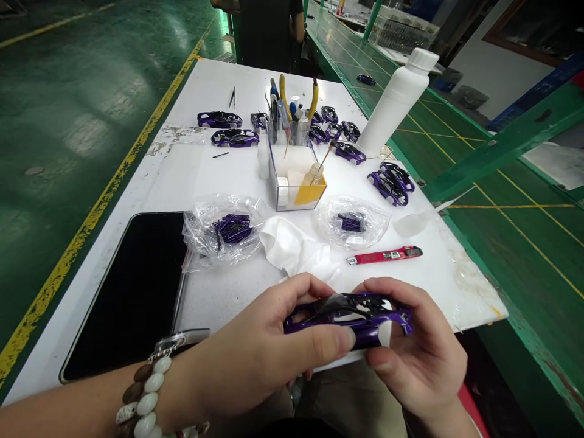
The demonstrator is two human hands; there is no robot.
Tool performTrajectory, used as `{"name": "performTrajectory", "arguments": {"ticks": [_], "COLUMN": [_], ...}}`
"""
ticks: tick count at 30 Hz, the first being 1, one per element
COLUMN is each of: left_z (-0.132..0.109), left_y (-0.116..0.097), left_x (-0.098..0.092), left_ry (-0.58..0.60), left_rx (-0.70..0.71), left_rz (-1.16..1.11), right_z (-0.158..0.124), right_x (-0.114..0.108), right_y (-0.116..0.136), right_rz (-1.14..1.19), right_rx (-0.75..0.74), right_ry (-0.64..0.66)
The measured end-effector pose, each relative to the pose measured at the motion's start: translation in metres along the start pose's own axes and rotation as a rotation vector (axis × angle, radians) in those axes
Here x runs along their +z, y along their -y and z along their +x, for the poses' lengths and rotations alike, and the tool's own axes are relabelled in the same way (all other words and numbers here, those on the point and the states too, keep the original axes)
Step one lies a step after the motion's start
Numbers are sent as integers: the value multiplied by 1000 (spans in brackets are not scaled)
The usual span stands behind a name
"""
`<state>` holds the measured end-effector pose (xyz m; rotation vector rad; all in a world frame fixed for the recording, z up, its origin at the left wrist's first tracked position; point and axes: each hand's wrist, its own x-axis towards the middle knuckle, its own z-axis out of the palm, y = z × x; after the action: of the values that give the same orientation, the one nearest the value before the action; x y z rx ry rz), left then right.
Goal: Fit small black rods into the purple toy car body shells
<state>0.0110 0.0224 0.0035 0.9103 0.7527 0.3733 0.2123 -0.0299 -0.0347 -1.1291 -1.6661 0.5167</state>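
While the white table [219, 176] spreads around the clear tool box [292, 182], a black mat [137, 292] lies left of that box, nearer me, and a white bottle [395, 103] stands right of it, farther off. Straight toward me from the box, at the table's edge, my left grip [255, 359] and right grip [420, 359] both clasp one purple car shell [347, 313]. A red knife [385, 255] lies between box and shell.

Purple toy car shell [351, 316], glossy, held level over table edge.
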Motion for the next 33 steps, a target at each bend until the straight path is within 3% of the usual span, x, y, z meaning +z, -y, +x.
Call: {"name": "performTrajectory", "arguments": {"ticks": [9, 19, 27, 33], "left_z": [1, -4, 2, 1], "left_y": [1, -2, 7, 9], "left_x": [-2, 7, 2, 0], "left_ry": [-8, -116, -75, -62], "left_rx": [-23, 38, 37, 51], "left_rz": [4, 103, 67, 47], "right_z": [1, -2, -6, -11], "right_x": [2, 20, 31, 43], "right_y": [1, 23, 24, 24], "right_rz": [-35, 168, 174, 332], "right_rx": [-21, 225, 242, 222], "right_ry": [-3, -40, -76, -159]}}
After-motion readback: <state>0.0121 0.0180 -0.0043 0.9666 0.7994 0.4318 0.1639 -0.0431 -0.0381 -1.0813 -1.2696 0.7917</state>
